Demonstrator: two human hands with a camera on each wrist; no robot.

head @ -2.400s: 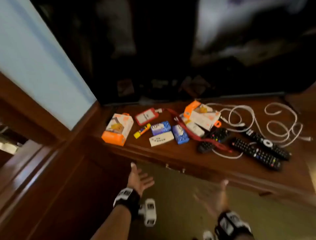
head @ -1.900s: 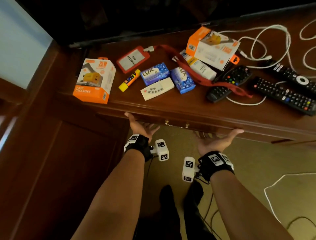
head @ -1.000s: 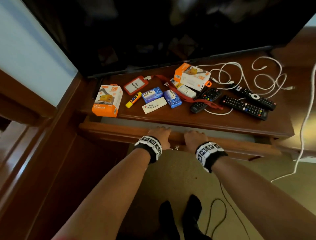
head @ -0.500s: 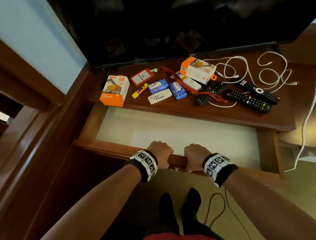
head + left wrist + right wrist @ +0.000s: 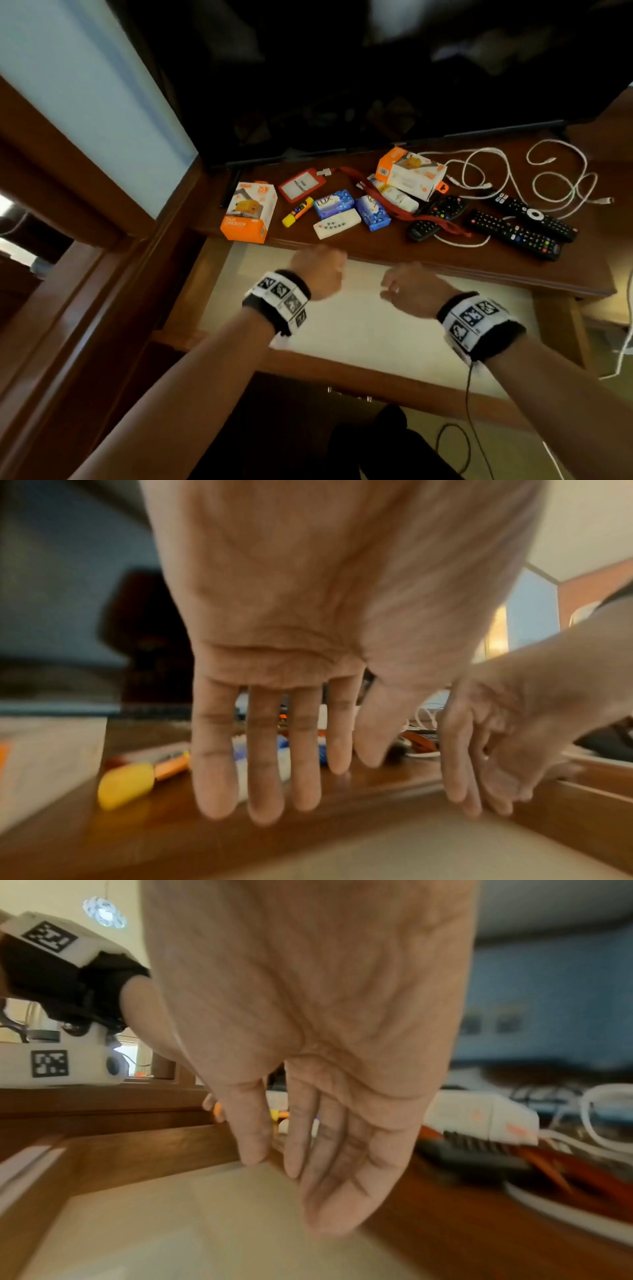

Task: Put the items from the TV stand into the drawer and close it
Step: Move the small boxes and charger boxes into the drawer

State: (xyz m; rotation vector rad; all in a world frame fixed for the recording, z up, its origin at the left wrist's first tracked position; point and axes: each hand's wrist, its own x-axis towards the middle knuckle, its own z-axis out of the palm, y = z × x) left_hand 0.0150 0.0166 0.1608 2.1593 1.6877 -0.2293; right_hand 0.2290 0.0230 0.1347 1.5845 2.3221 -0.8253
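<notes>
A dark television stands at the back of the wooden TV stand. Below the stand's front edge the drawer is pulled out, showing a pale lining with nothing lying on it.

On the stand, from the left: an orange and white charger box near the front edge, a red badge holder behind it with its red lanyard running to the right, a yellow glue stick, a blue soap packet, a white remote in front of that, and a second blue packet. Further right a second orange and white box lies on a white tube. Then come a short black remote and two long black remotes, with a tangle of white cables behind them.

Both hands are over the drawer, near the front edge of the stand, holding nothing. The left hand has its fingers straight and spread, pointing toward the glue stick and the packets. The right hand has its fingers straight and close together, just in front of the stand's edge. Each wrist wears a black band with printed markers.
</notes>
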